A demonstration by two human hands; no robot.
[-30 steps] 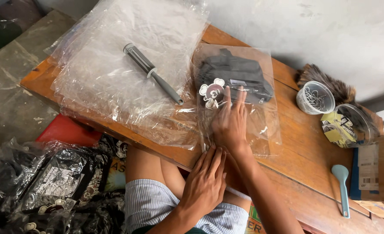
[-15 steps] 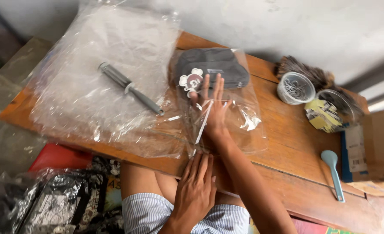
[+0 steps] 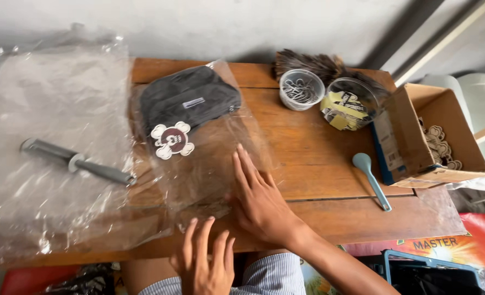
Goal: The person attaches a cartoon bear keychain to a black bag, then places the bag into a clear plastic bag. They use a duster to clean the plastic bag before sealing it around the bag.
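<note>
A dark grey pouch (image 3: 188, 98) with a white and maroon skull-shaped tag (image 3: 171, 140) lies inside a clear plastic bag (image 3: 215, 164) on the wooden table (image 3: 319, 147). My right hand (image 3: 259, 199) lies flat, fingers together, on the bag's near end. Below it, at the table's front edge, my left hand (image 3: 204, 259) is spread open just under the bag's near corner. Neither hand grips anything.
A pile of clear plastic bags (image 3: 51, 142) covers the table's left, with a grey handled tool (image 3: 76, 162) on it. At the back right stand a clear cup of metal rings (image 3: 301, 89), a clear tub (image 3: 347, 104) and a feather duster (image 3: 313, 63). A blue spoon (image 3: 371, 177) and a cardboard box (image 3: 425, 136) lie right.
The camera has swung right and the view shifted. My right hand has slid down the bag toward its near end; the left hand stays at the table edge.
</note>
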